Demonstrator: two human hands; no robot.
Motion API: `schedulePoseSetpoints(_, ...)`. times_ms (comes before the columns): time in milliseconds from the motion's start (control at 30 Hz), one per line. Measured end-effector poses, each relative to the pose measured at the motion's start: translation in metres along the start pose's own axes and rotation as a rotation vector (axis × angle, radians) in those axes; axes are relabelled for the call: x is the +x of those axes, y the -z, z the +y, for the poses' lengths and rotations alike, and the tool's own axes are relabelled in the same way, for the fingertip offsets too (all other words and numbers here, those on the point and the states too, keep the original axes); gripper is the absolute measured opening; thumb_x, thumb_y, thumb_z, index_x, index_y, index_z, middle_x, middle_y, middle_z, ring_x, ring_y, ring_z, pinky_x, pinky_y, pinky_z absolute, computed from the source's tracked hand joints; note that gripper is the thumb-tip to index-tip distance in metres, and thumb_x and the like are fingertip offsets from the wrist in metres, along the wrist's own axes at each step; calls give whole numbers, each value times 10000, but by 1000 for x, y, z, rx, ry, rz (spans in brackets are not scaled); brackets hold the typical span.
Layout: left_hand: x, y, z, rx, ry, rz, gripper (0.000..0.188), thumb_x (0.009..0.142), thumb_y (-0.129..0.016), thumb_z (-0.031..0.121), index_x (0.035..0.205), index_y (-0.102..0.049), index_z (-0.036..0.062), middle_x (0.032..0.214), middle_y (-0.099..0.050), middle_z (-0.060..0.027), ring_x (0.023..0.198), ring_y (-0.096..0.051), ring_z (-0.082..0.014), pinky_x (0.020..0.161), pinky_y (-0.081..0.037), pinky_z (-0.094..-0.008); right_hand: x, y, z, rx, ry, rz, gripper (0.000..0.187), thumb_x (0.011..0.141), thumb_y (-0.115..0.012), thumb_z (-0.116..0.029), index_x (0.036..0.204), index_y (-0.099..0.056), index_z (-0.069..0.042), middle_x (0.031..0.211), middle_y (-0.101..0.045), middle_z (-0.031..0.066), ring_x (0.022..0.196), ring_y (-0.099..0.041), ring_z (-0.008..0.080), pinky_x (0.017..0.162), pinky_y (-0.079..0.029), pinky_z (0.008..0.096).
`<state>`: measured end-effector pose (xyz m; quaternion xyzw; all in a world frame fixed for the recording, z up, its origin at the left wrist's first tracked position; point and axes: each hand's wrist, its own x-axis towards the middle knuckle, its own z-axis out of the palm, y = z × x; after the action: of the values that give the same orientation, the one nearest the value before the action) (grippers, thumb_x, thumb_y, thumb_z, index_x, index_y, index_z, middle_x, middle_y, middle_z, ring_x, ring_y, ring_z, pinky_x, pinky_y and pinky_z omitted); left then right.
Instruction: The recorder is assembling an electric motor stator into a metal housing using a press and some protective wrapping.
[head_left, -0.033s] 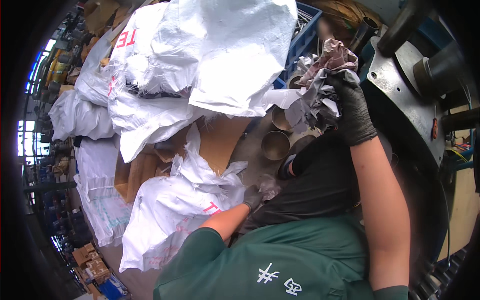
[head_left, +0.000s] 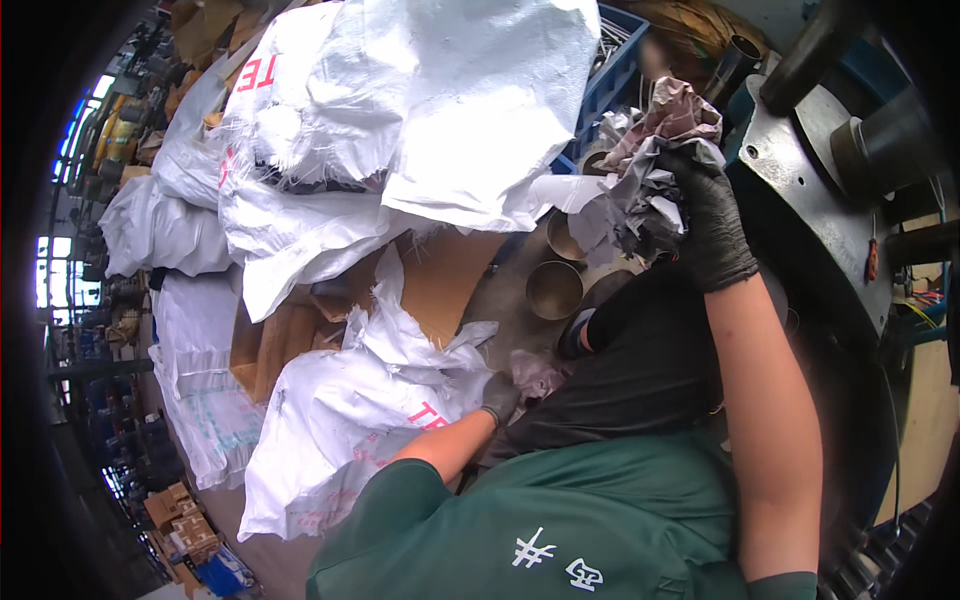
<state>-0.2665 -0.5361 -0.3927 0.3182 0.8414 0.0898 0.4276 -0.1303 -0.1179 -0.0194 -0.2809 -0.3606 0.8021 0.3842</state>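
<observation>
the right hand (head_left: pixel 712 222), in a black glove, is closed around a crumpled bundle of rags (head_left: pixel 655 160), grey, white and dull pink, held up just beside the grey metal machine plate (head_left: pixel 800 190). loose ends of the rags hang down toward the person's black-trousered knee (head_left: pixel 650 370).

the left hand (head_left: pixel 500 395), in a grey glove, is low beside that knee, its fingers curled onto a small pinkish scrap of cloth (head_left: pixel 540 378) lying against the trousers; whether it truly grips the scrap cannot be told.

just beyond the knee, on the floor, stand two round metal cups (head_left: pixel 554 290), one nearer and one farther, the farther partly under the hanging rags. beside them lies a sheet of brown cardboard (head_left: pixel 445 275). a white woven sack (head_left: pixel 340 420) with red print lies next to the left hand, and more white sacks (head_left: pixel 420 110) are heaped beyond the cardboard. a blue plastic crate (head_left: pixel 610 80) sits behind the heap, near the raised rags.
</observation>
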Motion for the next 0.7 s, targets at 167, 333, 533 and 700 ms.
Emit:
schedulePoseSetpoints(167, -40, 7, -19, -471, 307, -92, 418, 927, -595, 347, 1113, -729, -3, 1069, -727, -271, 1017, -702, -417, 900, -547, -468, -2, 14, -1, -24, 33, -2, 284, 927, -732, -70, 1208, -689, -60, 1065, -734, 72, 935, -742, 190, 812, -620, 328)
schedulePoseSetpoints(333, -57, -62, -117, -1648, 295, -887, 603, 986, -545, 551, 1271, -674, 36, 1205, -731, -217, 1089, -686, -437, 983, -549, -482, 11, -14, 22, 13, -43, -120, 318, 932, -706, -77, 1247, -681, -42, 1093, -734, 90, 993, -740, 213, 870, -613, 356)
schedulePoseSetpoints(533, -58, -49, -105, -1188, 196, -719, 607, 1003, -609, 506, 1389, -575, 39, 1321, -677, -197, 1161, -671, -402, 1034, -548, -485, 3, -4, 7, 19, -43, -111, 343, 927, -717, -112, 1260, -680, -39, 1101, -731, 98, 993, -741, 222, 822, -623, 361)
schedulePoseSetpoints(700, -39, -15, -64, -1678, 713, -512, 489, 990, -674, 287, 1392, -566, 31, 1324, -682, -165, 1170, -677, -365, 1053, -533, -522, 6, 11, 19, -4, -23, -60, 321, 924, -734, -128, 1231, -691, -43, 1071, -734, 84, 928, -744, 214, 740, -630, 363)
